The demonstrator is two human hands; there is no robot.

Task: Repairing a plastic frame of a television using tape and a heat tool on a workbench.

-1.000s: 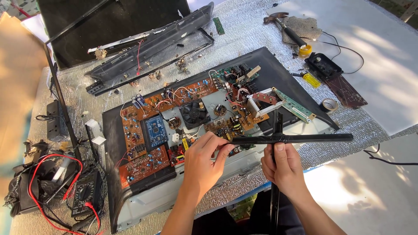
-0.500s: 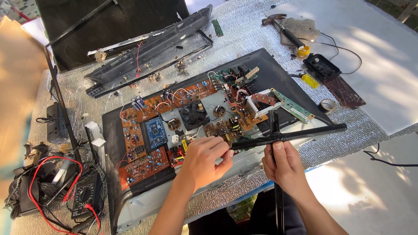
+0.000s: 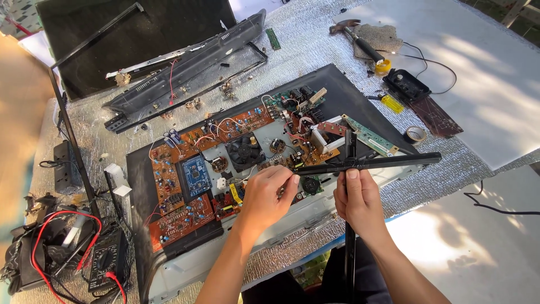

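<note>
Outdoors in dappled sun, over a bench draped in a quilted silver foil sheet [image 3: 315, 62], with a smooth white board [image 3: 484, 84] butted against its right edge and a flat black rectangular panel [image 3: 140, 28] lying at the far left. Fills the middle of the foil: an opened black metal chassis [image 3: 349, 90], packed with orange-brown circuit boards [image 3: 180, 214] around a small black round fan [image 3: 244, 151]. Beyond it, a long black plastic front bezel [image 3: 185, 73] set at a slant, well apart from the hands. Over the chassis's near right corner, held clear of the boards, a cross of two slim black bars [image 3: 388, 162]. Now tilts with its right end higher than a second ago, when the crosspiece sat nearly level, and points further toward the back of the bench; probably being turned about its joint rather than carried anywhere. Right hand [image 3: 357, 200] clamped round the upright bar just below the crossing, thumb pressed up along it. Left hand [image 3: 267, 197] drawn in closer since then, fingertips pinched together at the crosspiece's left end, seemingly on the bar itself. Hands near each other, not touching. At the near left, a black multimeter [image 3: 107, 259] amid red leads; on the far side, a hammer [image 3: 357, 36], a yellow-handled screwdriver [image 3: 392, 103] and a small tape roll [image 3: 416, 134]
</note>
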